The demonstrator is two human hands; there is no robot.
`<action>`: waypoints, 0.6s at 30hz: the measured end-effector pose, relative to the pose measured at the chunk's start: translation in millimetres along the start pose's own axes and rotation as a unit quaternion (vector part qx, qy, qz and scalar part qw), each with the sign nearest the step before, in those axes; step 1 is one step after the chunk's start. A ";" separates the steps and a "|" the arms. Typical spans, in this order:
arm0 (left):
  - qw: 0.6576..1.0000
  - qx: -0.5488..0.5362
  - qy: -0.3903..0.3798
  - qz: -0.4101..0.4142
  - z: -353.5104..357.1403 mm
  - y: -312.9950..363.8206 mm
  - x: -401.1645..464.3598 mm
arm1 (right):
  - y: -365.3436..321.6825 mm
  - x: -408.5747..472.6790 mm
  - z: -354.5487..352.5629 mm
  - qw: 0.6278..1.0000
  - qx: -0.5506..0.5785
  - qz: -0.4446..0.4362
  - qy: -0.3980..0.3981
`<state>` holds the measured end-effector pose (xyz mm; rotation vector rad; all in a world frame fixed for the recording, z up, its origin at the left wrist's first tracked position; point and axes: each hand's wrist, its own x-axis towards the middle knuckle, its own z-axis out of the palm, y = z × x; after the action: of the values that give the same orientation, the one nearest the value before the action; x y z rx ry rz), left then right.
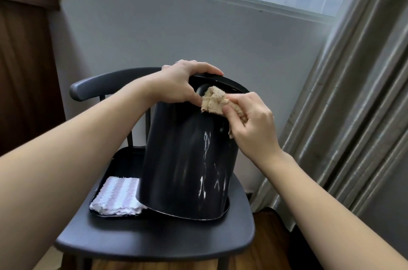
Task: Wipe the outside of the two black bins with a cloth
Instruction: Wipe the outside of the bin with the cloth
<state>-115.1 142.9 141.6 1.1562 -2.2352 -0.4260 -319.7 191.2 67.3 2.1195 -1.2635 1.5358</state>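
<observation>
A tall black bin stands tilted on a black tray on a chair, with white smears low on its near side. My left hand grips the bin's upper rim, fingers curled over the far edge. My right hand pinches a bunched tan cloth and holds it against the bin just under the rim. Only one bin is in sight.
The tray sits on a black wooden chair with a curved backrest. A folded pink-and-white striped cloth lies on the tray left of the bin. A grey curtain hangs at the right, a brown cabinet at the left.
</observation>
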 end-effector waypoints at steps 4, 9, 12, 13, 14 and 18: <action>1.000 0.022 0.001 -0.001 -1.8 0.2 -1.8 | 4.5 -19.6 -1.0 0.997 -0.014 -0.073 -0.037; 1.000 0.026 0.002 0.009 -2.0 1.0 -2.1 | -1.6 8.0 0.6 0.999 -0.032 -0.039 0.000; 0.999 0.030 0.002 0.023 -2.1 -1.8 -2.6 | -5.4 20.1 5.0 0.999 -0.049 -0.016 0.015; 0.999 0.031 -0.001 0.027 -2.6 -3.2 -2.5 | -6.2 17.4 5.3 0.999 -0.047 -0.020 0.013; 0.999 0.031 -0.005 0.030 -3.4 -4.7 -2.3 | -6.8 11.5 4.9 0.999 -0.043 -0.029 0.009; 0.999 0.030 -0.011 0.017 -5.6 -6.5 -2.0 | -2.4 -23.4 0.2 0.994 -0.035 -0.098 -0.026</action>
<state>-106.6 140.8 141.9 1.1473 -2.2974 -0.3605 -319.5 204.3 47.7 2.1795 -1.0723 1.3448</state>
